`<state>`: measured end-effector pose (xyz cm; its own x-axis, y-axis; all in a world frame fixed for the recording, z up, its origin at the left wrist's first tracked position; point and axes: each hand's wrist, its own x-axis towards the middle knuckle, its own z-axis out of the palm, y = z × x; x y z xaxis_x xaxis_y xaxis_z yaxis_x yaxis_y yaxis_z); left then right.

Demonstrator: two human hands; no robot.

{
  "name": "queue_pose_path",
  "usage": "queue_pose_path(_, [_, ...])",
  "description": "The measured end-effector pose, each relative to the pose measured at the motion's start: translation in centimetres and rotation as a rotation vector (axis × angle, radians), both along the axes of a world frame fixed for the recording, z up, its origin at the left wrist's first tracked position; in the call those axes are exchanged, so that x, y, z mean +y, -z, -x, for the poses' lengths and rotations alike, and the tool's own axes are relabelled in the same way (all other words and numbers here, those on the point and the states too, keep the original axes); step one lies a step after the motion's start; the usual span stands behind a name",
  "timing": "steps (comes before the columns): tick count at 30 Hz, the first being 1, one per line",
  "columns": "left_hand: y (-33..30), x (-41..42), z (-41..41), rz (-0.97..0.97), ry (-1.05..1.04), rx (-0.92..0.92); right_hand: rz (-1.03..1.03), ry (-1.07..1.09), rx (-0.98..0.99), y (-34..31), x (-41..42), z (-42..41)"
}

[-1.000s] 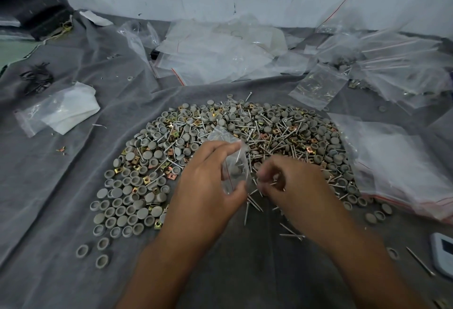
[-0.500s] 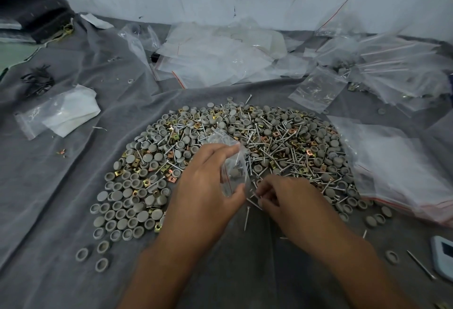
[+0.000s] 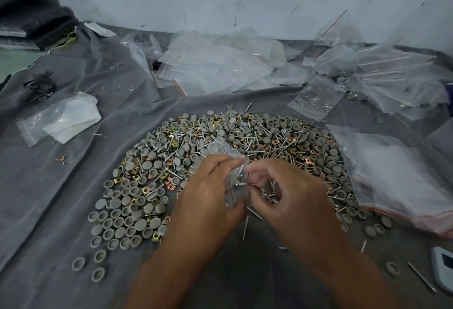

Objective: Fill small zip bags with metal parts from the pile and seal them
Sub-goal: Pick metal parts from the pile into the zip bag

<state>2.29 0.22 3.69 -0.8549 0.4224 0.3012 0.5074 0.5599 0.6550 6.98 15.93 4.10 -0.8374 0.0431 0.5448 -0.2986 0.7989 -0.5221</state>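
Note:
A wide pile of metal parts [image 3: 245, 142], grey round caps, brass square clips and thin nails, lies on the grey cloth. My left hand [image 3: 208, 201] pinches a small clear zip bag [image 3: 220, 149] upright over the pile's near edge, thumb and fingers on its sides. My right hand [image 3: 286, 196] is right beside it, fingers curled and pinching a few nails [image 3: 241, 181] at the bag's mouth. Loose nails [image 3: 245, 226] lie on the cloth under the hands.
Heaps of empty clear zip bags [image 3: 220, 63] lie at the back and along the right side [image 3: 404, 181]. A bag with white paper [image 3: 61, 120] sits at left. A white device [image 3: 443, 267] is at the right edge. Dark fabric [image 3: 31, 22] lies far left.
My right hand lifted from the cloth with nails and moved up-left to the bag's mouth. My left hand kept holding the bag in about the same place.

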Motion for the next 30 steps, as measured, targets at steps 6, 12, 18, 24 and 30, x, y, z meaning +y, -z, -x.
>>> queue_pose_path(6, [0.0,0.1,0.2,0.020,0.006,-0.005,0.105,0.024,0.092,-0.3,0.7,0.9])
queue_pose_path(12, [-0.2,-0.4,0.3,-0.008,-0.010,-0.017,0.031,0.296,-0.270,-0.4,6.6,8.2])
queue_pose_path(18, [-0.1,-1.0,0.7,-0.006,-0.009,-0.012,-0.318,0.121,-0.695,-0.2,8.4,14.7])
queue_pose_path(24, [-0.1,-1.1,0.9,0.007,-0.001,-0.011,-0.400,0.134,-0.737,-1.0,9.0,14.2])
queue_pose_path(30, [-0.2,-1.1,0.9,0.019,0.004,-0.014,-0.395,0.168,-0.667,-1.2,8.7,12.6])
